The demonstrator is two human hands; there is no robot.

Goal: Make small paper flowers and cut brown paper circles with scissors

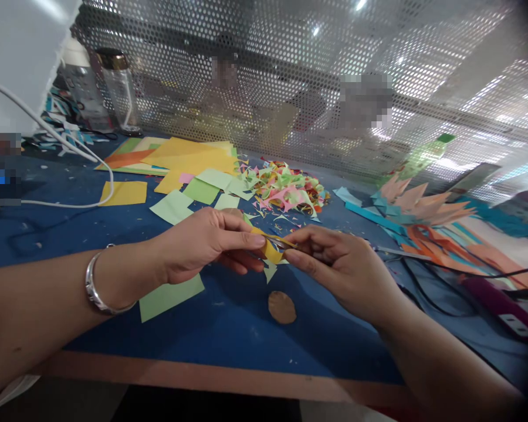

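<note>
My left hand (206, 243) pinches one end of a small folded yellow paper piece (270, 249) above the blue table mat (229, 328). My right hand (343, 266) is closed around small scissors (286, 240) whose blades meet the yellow paper. A silver bracelet (97, 287) circles my left wrist. Under the hands lie a light green paper square (169, 296) and a small brown oval piece (282, 307).
Green and yellow paper squares (189, 193) and a heap of coloured scraps (286, 190) lie behind the hands. Orange and teal cut paper (422, 217) and black cables (444, 275) sit at right. A white cable (70, 205) and a bottle (118, 88) are at left, before a perforated metal screen (290, 76).
</note>
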